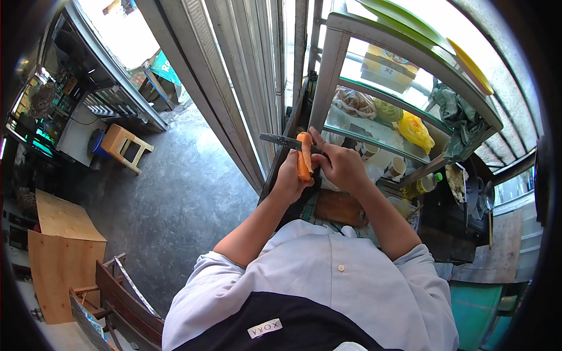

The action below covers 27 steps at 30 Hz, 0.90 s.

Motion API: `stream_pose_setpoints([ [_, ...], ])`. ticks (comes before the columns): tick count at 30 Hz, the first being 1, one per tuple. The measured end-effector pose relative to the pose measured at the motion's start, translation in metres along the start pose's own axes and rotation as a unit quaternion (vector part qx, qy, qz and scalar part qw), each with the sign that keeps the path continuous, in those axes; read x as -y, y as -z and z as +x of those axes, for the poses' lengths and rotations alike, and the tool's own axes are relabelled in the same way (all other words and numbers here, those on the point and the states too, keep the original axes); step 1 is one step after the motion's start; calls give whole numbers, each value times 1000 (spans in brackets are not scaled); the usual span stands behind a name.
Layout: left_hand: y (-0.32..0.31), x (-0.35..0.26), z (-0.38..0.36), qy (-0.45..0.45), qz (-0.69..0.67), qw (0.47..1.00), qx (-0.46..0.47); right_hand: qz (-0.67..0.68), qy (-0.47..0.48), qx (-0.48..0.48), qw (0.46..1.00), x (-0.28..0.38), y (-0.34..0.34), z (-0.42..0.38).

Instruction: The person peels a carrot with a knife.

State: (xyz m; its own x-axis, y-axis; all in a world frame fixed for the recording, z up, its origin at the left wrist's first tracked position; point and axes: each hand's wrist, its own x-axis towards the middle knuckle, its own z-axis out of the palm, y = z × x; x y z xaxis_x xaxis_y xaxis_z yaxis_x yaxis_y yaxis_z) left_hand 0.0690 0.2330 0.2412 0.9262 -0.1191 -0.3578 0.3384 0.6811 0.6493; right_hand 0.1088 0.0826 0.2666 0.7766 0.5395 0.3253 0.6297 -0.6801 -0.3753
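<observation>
An orange carrot [304, 157] is held upright in my left hand [288, 179], whose fingers wrap round its lower part. My right hand [339, 166] is closed at the right of the carrot, with one finger stretched up. A dark knife blade [280, 140] crosses the upper part of the carrot and points left; its handle is hidden behind the carrot and my right hand. Along the carrot's right side hangs a paler strip.
At the right stands a glass-shelved cabinet [335, 58] with a yellow bag [415, 132]. Below are paper cups [396, 168], a yellow-capped bottle [424, 184], a brown board [339, 208] and a dark pan [456, 184]. An orange stool [122, 143] stands on the floor at the left.
</observation>
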Motion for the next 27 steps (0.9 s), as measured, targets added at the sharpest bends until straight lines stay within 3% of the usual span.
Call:
stream_pose_setpoints([
  [4, 10, 9, 0, 25, 7, 1000, 16, 87, 28, 39, 995, -11, -1, 3],
  [6, 13, 16, 1, 57, 2, 998, 8, 136, -25, 126, 982, -12, 3, 3],
  [9, 25, 25, 4, 74, -36, 996, 32, 123, -45, 157, 979, -16, 0, 0],
  [13, 31, 31, 4, 82, -66, 993, 56, 108, -34, 128, 985, -22, -17, -6],
  [15, 30, 33, -1, 94, -91, 991, 24, 108, -36, 127, 985, -22, -20, -7],
  [27, 60, 56, 2, 116, -53, 992, 0, 120, -65, 145, 980, -27, -53, -22],
])
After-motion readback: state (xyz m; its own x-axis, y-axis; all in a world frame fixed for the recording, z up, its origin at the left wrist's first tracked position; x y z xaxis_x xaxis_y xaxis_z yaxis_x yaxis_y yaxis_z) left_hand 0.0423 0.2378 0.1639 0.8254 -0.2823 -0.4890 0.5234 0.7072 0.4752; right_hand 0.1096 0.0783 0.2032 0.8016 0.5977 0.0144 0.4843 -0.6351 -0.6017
